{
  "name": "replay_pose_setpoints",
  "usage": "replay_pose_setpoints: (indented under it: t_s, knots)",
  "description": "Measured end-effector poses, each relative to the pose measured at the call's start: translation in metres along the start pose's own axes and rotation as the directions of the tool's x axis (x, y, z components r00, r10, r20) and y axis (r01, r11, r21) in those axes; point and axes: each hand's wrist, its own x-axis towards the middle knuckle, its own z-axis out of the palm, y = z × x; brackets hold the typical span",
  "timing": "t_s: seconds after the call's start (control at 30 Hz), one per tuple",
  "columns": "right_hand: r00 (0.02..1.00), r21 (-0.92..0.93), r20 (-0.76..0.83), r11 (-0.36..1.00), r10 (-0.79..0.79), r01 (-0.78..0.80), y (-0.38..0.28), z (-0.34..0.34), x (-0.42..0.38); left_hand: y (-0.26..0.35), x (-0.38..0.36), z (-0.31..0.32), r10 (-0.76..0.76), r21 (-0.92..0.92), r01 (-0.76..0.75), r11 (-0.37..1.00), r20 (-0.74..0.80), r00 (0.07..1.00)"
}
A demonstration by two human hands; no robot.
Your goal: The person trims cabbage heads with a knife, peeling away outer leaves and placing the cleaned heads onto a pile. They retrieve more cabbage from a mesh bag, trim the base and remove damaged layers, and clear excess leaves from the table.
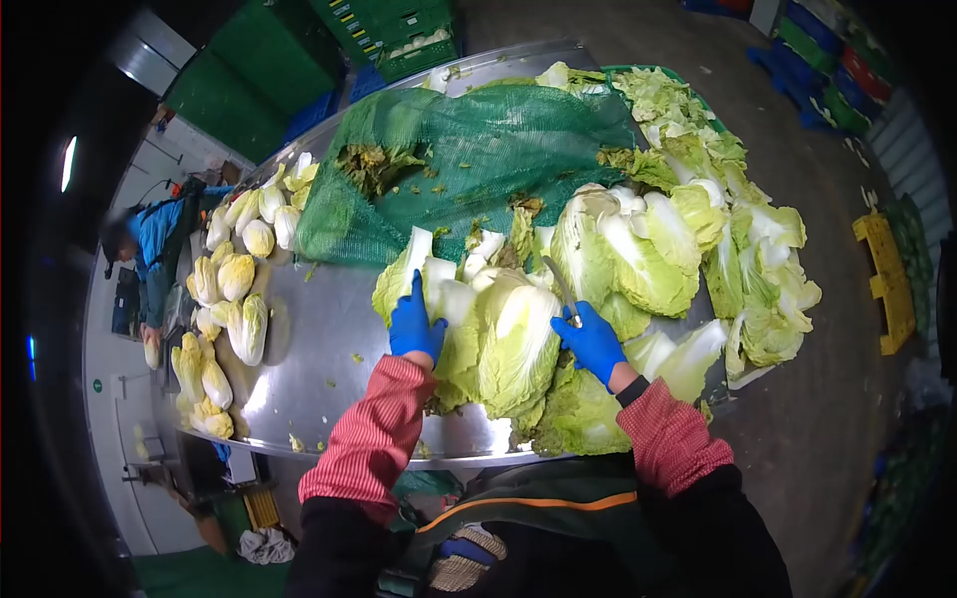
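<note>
My left hand (414,324), in a blue glove, lies against pale Chinese cabbage leaves (397,284). Its index finger is stretched out and its thumb stands apart; the other fingers are partly hidden. In my blue-gloved right hand (592,344) is a knife (560,284), its curved blade pointing up and away from me. Between both hands a large Chinese cabbage (518,344) rests on loose outer leaves. Another Chinese cabbage (648,249) lies behind the right hand, beside more leaves.
A green mesh sack (469,130) lies across the metal table (319,349). Trimmed cabbages (246,329) stand along the left side. Cut leaves (768,279) heap up at right. A person (164,234) works at the far left. Green crates (399,30) are stacked behind.
</note>
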Motion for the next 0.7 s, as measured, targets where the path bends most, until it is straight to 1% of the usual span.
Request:
replay_pose_setpoints:
  t_s: [0.03,0.07,0.1,0.13,0.17,0.23,0.27,0.33,0.37,0.4,0.5,0.53,0.57,0.63,0.7]
  knots:
    - [0.995,-0.043,-0.068,0.996,-0.078,0.075,-0.004,0.001,-0.001,0.023,-0.006,-0.017,0.104,-0.014,-0.106,0.994,-0.116,0.988]
    - [0.98,-0.092,-0.129,0.986,-0.154,0.142,-0.009,0.004,-0.001,0.039,-0.014,-0.023,0.199,-0.016,-0.208,0.978,-0.228,0.953]
    - [0.955,-0.146,-0.183,0.967,-0.232,0.207,-0.013,0.006,0.0,0.038,-0.02,-0.007,0.292,-0.101,-0.322,0.941,-0.234,0.927]
    - [0.946,-0.252,-0.194,0.945,-0.261,0.21,-0.016,0.007,0.007,0.056,-0.032,-0.007,0.289,-0.235,-0.295,0.926,-0.057,0.956]
    - [0.953,-0.319,-0.144,0.924,-0.268,0.212,-0.02,0.006,0.014,0.073,-0.043,-0.007,0.302,-0.36,-0.241,0.901,0.121,0.946]
    - [0.963,-0.448,-0.045,0.867,-0.266,0.218,-0.032,0.003,0.025,0.078,-0.05,0.012,0.259,-0.478,-0.143,0.867,0.187,0.948]
    - [0.97,-0.473,-0.043,0.86,-0.239,0.191,-0.033,0.003,0.031,0.063,-0.046,0.032,0.223,-0.437,-0.136,0.889,0.155,0.962]
    - [0.976,-0.431,-0.041,0.885,-0.214,0.176,-0.038,0.0,0.023,0.027,-0.035,0.066,0.157,-0.487,-0.05,0.872,0.183,0.971]
    - [0.979,-0.41,-0.038,0.896,-0.201,0.168,-0.038,-0.002,0.018,0.018,-0.031,0.072,0.123,-0.511,-0.005,0.86,0.198,0.972]
    - [0.97,-0.285,-0.03,0.932,-0.243,0.225,-0.028,-0.003,0.011,0.021,-0.029,0.065,0.095,-0.517,0.044,0.855,0.239,0.966]
    - [0.953,-0.157,-0.069,0.946,-0.295,0.282,-0.001,-0.008,-0.012,0.056,-0.031,0.061,0.081,-0.291,-0.044,0.956,0.116,0.99]
    - [0.955,-0.189,-0.086,0.946,-0.285,0.265,0.009,-0.009,-0.02,0.082,-0.031,0.047,0.027,-0.178,0.014,0.984,0.223,0.975]
    - [0.956,-0.219,-0.106,0.944,-0.275,0.247,0.018,-0.01,-0.026,0.112,-0.031,0.029,-0.024,-0.06,0.048,0.997,0.352,0.936]
    - [0.954,-0.28,-0.164,0.939,-0.25,0.198,0.028,-0.016,-0.037,0.12,-0.041,0.043,0.038,0.076,-0.06,0.995,0.259,0.965]
    - [0.945,-0.335,-0.235,0.932,-0.226,0.139,0.035,-0.026,-0.047,0.098,-0.026,0.053,0.055,-0.202,0.016,0.979,0.34,0.939]
